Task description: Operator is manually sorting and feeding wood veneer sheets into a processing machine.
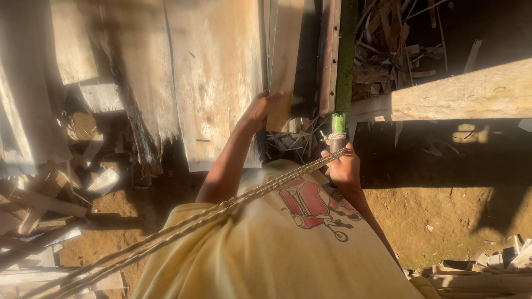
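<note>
Hidden and cut off
Left hand's fingers hide behind the plank; rope runs off the bottom edge

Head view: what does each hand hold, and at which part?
The left hand grips a pale wooden board at its lower end. The right hand holds the lower end of a green pole, where a braided rope is tied.

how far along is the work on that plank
Done: wide boards already lean stacked on the left. In hand: the left hand grips the lower end of a narrow plank, and the right hand holds a rope by a green post. Left: a long beam and scattered offcuts.
</note>
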